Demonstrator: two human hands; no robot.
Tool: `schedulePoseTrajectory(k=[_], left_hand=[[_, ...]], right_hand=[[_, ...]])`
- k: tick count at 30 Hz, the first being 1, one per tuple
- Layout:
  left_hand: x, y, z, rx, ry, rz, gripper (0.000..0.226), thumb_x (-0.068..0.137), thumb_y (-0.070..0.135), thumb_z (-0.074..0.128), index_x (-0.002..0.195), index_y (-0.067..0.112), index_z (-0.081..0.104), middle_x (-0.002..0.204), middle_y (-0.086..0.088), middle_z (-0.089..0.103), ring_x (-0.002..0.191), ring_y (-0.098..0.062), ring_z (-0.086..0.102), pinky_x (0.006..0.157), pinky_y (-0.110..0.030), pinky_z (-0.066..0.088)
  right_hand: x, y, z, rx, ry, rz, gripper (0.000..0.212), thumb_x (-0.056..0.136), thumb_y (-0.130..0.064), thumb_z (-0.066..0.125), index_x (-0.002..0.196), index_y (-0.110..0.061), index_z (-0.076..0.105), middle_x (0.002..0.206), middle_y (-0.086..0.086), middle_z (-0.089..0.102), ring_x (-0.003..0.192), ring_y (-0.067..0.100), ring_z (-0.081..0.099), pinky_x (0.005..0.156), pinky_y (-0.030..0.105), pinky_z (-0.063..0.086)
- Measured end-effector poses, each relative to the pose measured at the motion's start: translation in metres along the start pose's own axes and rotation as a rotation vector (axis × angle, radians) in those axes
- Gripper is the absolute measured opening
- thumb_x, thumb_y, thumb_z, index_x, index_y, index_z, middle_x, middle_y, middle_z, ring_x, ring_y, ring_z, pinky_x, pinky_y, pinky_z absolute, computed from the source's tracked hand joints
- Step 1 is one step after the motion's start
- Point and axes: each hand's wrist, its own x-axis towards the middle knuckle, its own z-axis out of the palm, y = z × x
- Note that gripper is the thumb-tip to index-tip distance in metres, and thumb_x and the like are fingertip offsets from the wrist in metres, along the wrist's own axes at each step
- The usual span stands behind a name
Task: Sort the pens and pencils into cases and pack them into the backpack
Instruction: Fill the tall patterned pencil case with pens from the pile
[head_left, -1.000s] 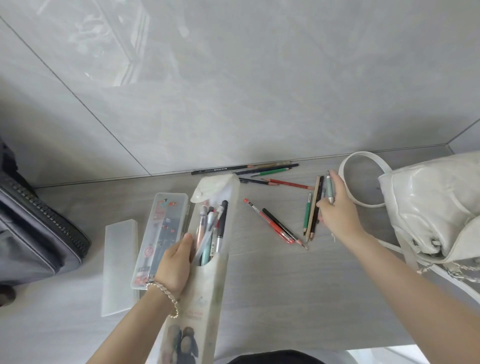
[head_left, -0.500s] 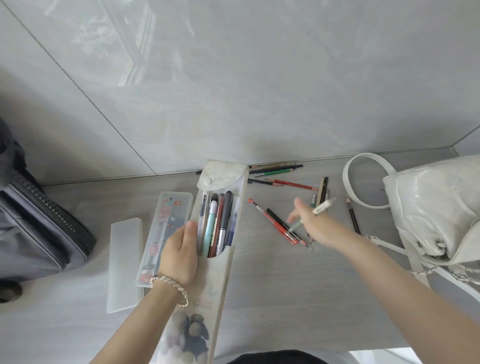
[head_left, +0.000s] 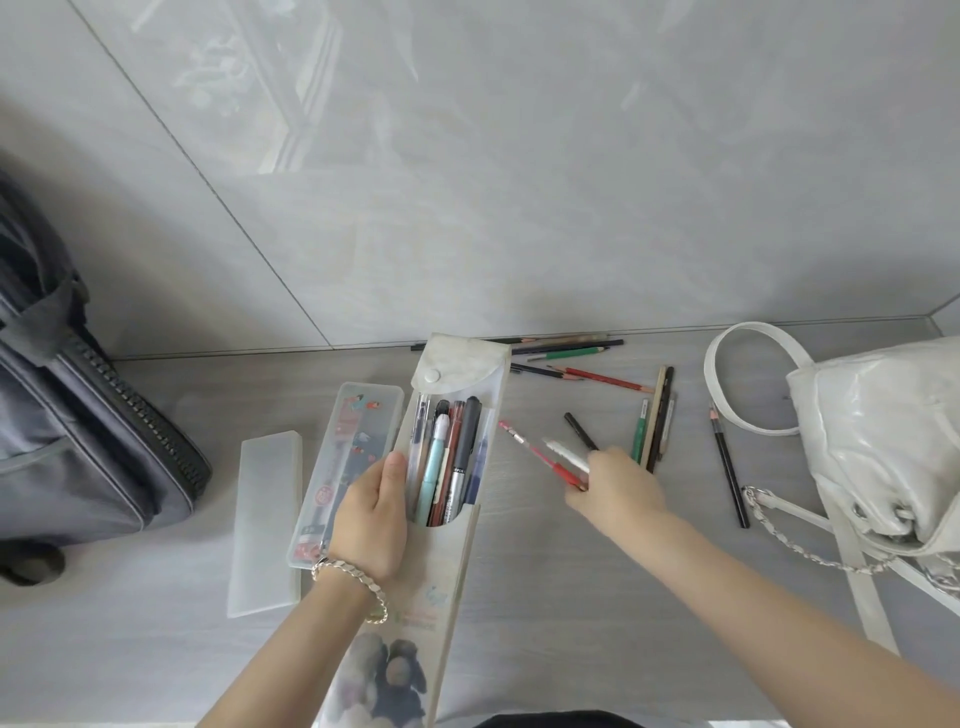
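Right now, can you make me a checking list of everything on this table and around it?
Surface: grey wood-grain table.
Job's things: soft pouch, flap open, pens inside; clear case open, its lid beside it; loose pencils along the wall and near the white bag, probably the backpack.
Clutter: nothing seen.
Hands: left hand grips the soft pouch's edge; right hand holds a white pen, its fingers at the end of a red pen.
Cables: nothing seen.
Surroundings: grey zipped bag at the left; tiled wall behind.
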Motion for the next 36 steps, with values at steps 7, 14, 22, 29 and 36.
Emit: schedulePoseTrajectory(k=[7,14,22,29,36], left_hand=[[0.003,-0.002,0.000,0.087,-0.016,-0.059,0.048,0.099,0.022,0.032,0.052,0.015,0.027,0.052,0.002,0.030,0.051,-0.013,0.030,0.050,-0.027,0.024],[0.002,-0.007,0.011,0.145,-0.114,-0.011,0.044,0.098,0.028,0.032,0.057,0.013,0.030,0.055,0.001,0.033,0.053,-0.015,0.032,0.052,-0.029,0.026],[-0.003,-0.003,0.016,0.124,-0.141,0.111,0.042,0.098,0.028,0.032,0.060,0.012,0.032,0.055,0.002,0.031,0.053,-0.014,0.030,0.048,-0.020,0.027],[-0.003,-0.009,0.015,0.162,-0.136,0.060,0.044,0.098,0.029,0.032,0.058,0.013,0.030,0.054,0.002,0.032,0.052,-0.014,0.030,0.051,-0.026,0.025],[-0.003,-0.013,0.019,0.191,-0.202,0.037,0.045,0.098,0.031,0.031,0.056,0.016,0.030,0.054,0.003,0.032,0.052,-0.014,0.032,0.052,-0.027,0.026]], right_hand=[[-0.033,0.002,-0.075,0.854,0.408,-0.122,0.010,0.077,-0.021,0.073,0.073,-0.016,0.066,0.063,-0.009,0.062,0.053,0.002,0.052,0.053,0.010,0.038],[-0.066,-0.019,-0.118,1.452,0.353,-0.287,0.020,0.087,-0.018,0.057,0.082,0.001,0.062,0.051,0.001,0.056,0.038,0.003,0.038,0.037,0.011,0.026],[-0.064,-0.047,-0.056,1.058,0.229,-0.226,0.017,0.082,-0.025,0.067,0.082,-0.036,0.054,0.069,-0.001,0.065,0.060,0.013,0.063,0.063,0.031,0.051],[-0.066,-0.043,-0.048,0.870,0.404,-0.338,0.024,0.088,-0.035,0.053,0.109,-0.024,0.059,0.083,-0.017,0.051,0.078,-0.012,0.049,0.069,0.002,0.036],[-0.063,-0.046,-0.066,1.832,0.194,-0.282,0.027,0.093,0.004,0.041,0.101,-0.018,0.053,0.074,-0.005,0.057,0.075,0.009,0.064,0.087,0.026,0.051]])
